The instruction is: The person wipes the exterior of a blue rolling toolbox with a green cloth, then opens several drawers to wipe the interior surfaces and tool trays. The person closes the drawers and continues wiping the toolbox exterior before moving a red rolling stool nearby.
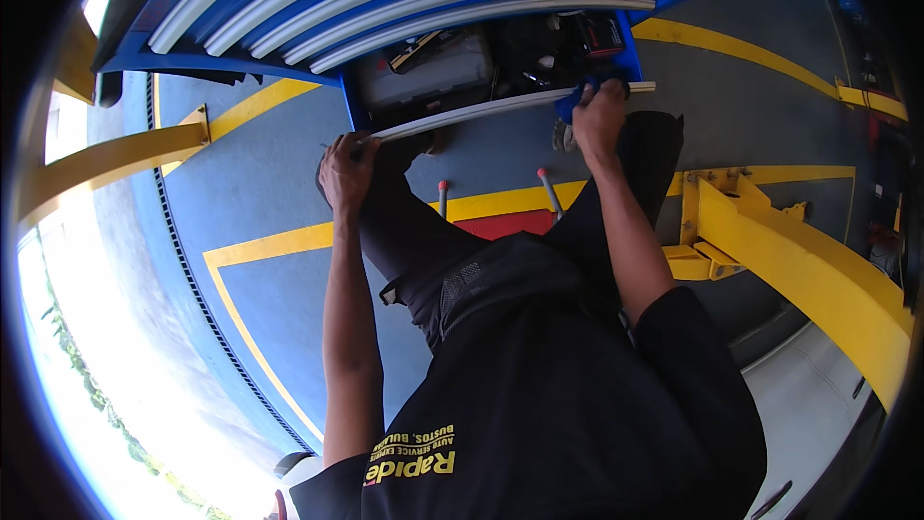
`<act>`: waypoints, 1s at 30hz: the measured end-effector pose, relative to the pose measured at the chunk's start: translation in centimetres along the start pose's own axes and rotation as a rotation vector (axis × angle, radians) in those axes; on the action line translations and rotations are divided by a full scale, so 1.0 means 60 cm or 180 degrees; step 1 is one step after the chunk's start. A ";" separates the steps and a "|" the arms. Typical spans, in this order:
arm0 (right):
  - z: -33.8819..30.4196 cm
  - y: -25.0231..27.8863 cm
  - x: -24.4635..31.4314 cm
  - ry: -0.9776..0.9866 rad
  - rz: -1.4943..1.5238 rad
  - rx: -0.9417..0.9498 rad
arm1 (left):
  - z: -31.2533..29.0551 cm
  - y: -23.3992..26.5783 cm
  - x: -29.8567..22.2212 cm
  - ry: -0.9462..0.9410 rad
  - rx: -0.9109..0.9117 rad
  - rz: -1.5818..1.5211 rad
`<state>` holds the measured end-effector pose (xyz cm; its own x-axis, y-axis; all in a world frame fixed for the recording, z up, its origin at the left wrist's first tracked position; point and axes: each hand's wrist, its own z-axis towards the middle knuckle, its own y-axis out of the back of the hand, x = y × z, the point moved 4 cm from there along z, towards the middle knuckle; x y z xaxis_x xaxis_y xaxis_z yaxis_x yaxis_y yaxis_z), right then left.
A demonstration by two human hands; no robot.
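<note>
In front of me a blue tool cabinet [332, 5] has its bottom drawer [472, 115] pulled out. My left hand [346, 173] is closed around the left end of the drawer's pale front handle strip. Near the right end, my right hand [599, 120] is closed on a bunched blue cloth [568, 104] that lies against the drawer front. Inside the drawer is a grey plastic case [433, 72] with a small dark item on top. Dark objects, hard to make out, fill the middle. A black and red box [603, 36] sits at the right.
Between my legs is a red seat or board [505, 222] with grey bars. Yellow steel lift arms [799, 270] reach in at right and left [125, 162]. A light-coloured vehicle [818, 385] stands at lower right. Yellow lines [260, 255] mark the grey floor.
</note>
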<state>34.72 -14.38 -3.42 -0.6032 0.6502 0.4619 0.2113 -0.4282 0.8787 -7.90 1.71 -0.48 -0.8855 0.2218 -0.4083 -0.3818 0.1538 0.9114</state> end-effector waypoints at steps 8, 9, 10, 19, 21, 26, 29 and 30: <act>-0.015 -0.011 0.049 0.0266 0.0398 0.0381 | 0.006 -0.009 0.006 0.0065 0.0073 -0.0012; 0.000 -0.011 0.028 0.0304 0.0369 0.0247 | 0.006 -0.009 0.005 0.0089 0.0116 -0.0029; 0.020 -0.006 -0.001 0.0186 0.0285 0.0088 | 0.007 -0.010 0.003 0.0118 0.0157 -0.0046; 0.119 0.037 -0.155 -0.0323 0.0013 -0.0867 | 0.010 -0.011 0.000 0.0067 0.0160 -0.0088; 0.093 0.018 -0.128 -0.0607 0.0174 -0.0621 | 0.011 -0.011 -0.003 0.0079 0.0120 -0.0103; 0.036 -0.005 -0.049 -0.0332 0.0553 -0.0440 | 0.017 -0.018 0.011 -0.0027 -0.0015 -0.0126; 0.070 0.014 -0.067 -0.0555 0.0408 0.0203 | 0.013 -0.015 0.010 0.0014 -0.0008 -0.0133; 0.084 0.020 -0.086 -0.0626 0.0360 0.0113 | 0.013 -0.015 0.011 0.0032 -0.0017 -0.0148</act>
<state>41.95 -15.08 -4.16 -0.4135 0.7107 0.5692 0.2981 -0.4850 0.8221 -7.92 2.46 -1.60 -0.8694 0.2047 -0.4497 -0.4239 0.1586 0.8917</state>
